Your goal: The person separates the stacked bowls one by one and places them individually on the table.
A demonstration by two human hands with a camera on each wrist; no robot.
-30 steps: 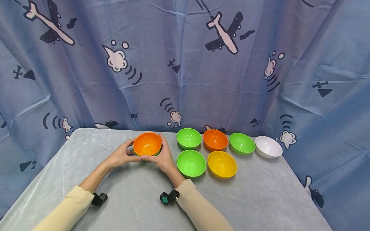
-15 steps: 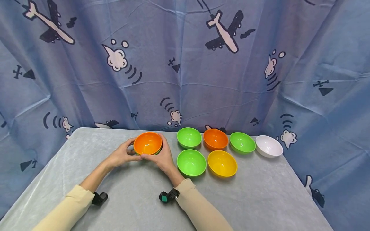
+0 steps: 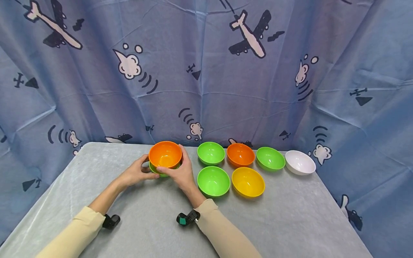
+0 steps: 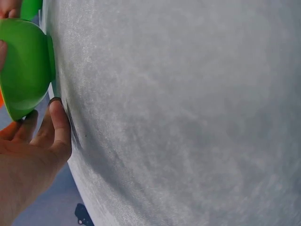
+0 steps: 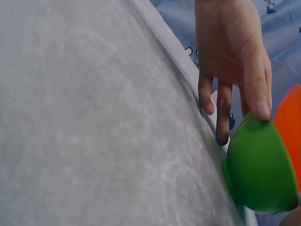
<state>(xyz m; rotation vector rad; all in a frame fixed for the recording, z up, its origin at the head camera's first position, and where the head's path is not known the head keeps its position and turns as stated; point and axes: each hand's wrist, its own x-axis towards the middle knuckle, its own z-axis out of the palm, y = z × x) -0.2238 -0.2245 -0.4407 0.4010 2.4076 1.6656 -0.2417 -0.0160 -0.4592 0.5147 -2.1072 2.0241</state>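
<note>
My right hand (image 3: 184, 175) grips an orange bowl (image 3: 165, 152), thumb at its near side and fingers round its right. This bowl stands raised over a green bowl (image 3: 163, 175), which shows below it. My left hand (image 3: 137, 174) holds the green bowl at its left side, thumb in front. In the left wrist view the green bowl (image 4: 23, 66) appears side on, with my left hand (image 4: 35, 150) at its rim. The right wrist view has the left hand's thumb (image 5: 259, 106) on the green bowl (image 5: 263, 165), and part of the orange bowl (image 5: 290, 132) beyond it.
To the right, a back row holds a green bowl (image 3: 211, 154), an orange bowl (image 3: 240, 155), another green bowl (image 3: 270, 159) and a white bowl (image 3: 300, 163). In front of them stand a green bowl (image 3: 213, 182) and a yellow bowl (image 3: 248, 182). A blue curtain (image 3: 200, 71) hangs behind the grey table (image 3: 148, 225).
The orange bowl has risen out of the green bowl, lifted by my right hand, so more of the green bowl shows. My left hand has stayed in place.
</note>
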